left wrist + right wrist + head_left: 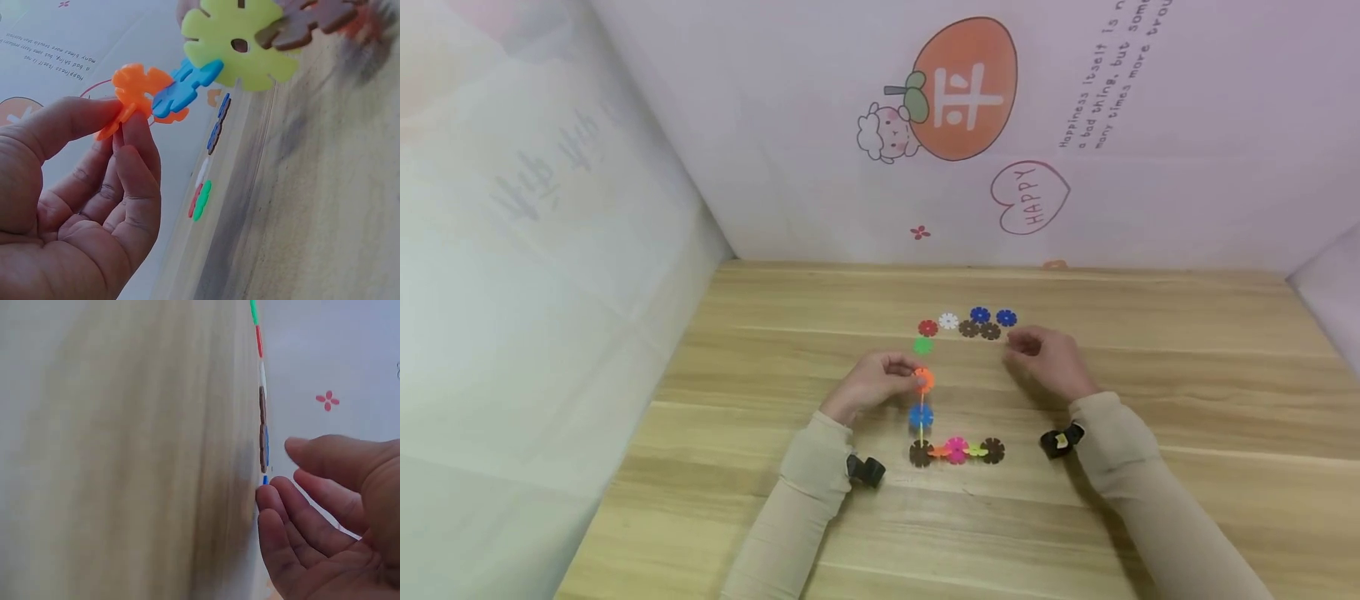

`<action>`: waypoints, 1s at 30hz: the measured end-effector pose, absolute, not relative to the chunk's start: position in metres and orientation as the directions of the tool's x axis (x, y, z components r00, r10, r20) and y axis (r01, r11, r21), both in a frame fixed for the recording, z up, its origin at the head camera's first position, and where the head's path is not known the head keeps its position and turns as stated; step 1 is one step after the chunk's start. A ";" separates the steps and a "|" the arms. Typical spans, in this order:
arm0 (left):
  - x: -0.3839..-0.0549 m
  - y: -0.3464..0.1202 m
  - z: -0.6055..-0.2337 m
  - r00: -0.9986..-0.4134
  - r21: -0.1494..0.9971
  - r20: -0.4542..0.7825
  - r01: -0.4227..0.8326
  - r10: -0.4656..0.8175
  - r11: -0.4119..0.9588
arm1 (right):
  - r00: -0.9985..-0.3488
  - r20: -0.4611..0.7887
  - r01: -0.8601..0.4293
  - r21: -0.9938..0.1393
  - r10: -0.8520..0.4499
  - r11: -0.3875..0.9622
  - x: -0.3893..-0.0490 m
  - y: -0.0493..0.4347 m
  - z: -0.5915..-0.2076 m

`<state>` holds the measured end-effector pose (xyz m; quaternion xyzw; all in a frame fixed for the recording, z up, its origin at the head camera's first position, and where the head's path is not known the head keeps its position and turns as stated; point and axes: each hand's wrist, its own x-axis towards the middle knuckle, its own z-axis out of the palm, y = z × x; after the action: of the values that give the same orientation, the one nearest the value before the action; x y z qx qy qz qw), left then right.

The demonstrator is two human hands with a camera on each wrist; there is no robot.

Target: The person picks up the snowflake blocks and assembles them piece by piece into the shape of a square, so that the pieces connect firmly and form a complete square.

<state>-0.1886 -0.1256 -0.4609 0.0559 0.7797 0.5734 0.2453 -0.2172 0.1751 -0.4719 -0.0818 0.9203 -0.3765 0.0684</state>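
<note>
My left hand [880, 382] pinches an orange notched plastic disc [134, 94] between thumb and fingers. That disc ends an L-shaped chain of interlocked discs: a blue disc [921, 417], a yellow-green disc [240, 40], a brown disc [921, 453], then a pink disc [957, 450] and another brown disc [992, 451] to the right. In the left wrist view the chain appears raised off the table. My right hand [1047, 358] holds nothing, its fingers loosely bent, just right of the loose brown discs [990, 332] and blue discs [1007, 317].
Loose on the wooden table [775, 333] beyond the hands lie a green disc [922, 345], a red disc [928, 328] and a white disc [948, 321]. A printed fabric wall [820, 167] rises at the back, with another at the left. Each wrist wears a black camera.
</note>
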 end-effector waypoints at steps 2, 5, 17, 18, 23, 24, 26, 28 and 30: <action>-0.189 -0.126 -0.461 -0.874 0.926 -0.312 -0.193 0.373 0.323 | -0.978 -0.059 -0.101 -0.700 -0.198 0.707 -0.222 0.175 -0.471; -0.190 -0.126 -0.461 -0.874 0.931 -0.306 -0.192 0.378 0.310 | -0.977 -0.045 -0.118 -0.694 -0.207 0.710 -0.229 0.173 -0.470; -0.189 -0.124 -0.463 -0.875 0.925 -0.317 -0.201 0.365 0.323 | -0.977 -0.026 -0.142 -0.652 -0.210 0.744 -0.252 0.159 -0.474; -0.189 -0.124 -0.462 -0.876 0.924 -0.319 -0.202 0.363 0.325 | -0.977 -0.025 -0.145 -0.648 -0.212 0.748 -0.253 0.157 -0.474; -0.188 -0.124 -0.461 -0.876 0.923 -0.319 -0.200 0.363 0.328 | -0.976 -0.021 -0.153 -0.633 -0.215 0.758 -0.260 0.151 -0.478; -0.188 -0.124 -0.461 -0.875 0.925 -0.316 -0.198 0.367 0.326 | -0.976 -0.025 -0.151 -0.632 -0.215 0.760 -0.261 0.151 -0.479; -0.188 -0.123 -0.461 -0.874 0.928 -0.311 -0.194 0.374 0.319 | -0.977 -0.033 -0.143 -0.632 -0.211 0.762 -0.262 0.151 -0.480; -0.189 -0.123 -0.462 -0.872 0.931 -0.305 -0.189 0.382 0.311 | -0.977 -0.041 -0.134 -0.642 -0.208 0.755 -0.262 0.152 -0.481; -0.189 -0.123 -0.462 -0.871 0.932 -0.304 -0.189 0.384 0.309 | -0.976 -0.042 -0.137 -0.647 -0.214 0.750 -0.260 0.154 -0.482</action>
<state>-0.1890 -0.1228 -0.4620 0.0634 0.7710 0.5843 0.2454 -0.2601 0.1538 -0.4817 -0.0937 0.9337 -0.3409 0.0565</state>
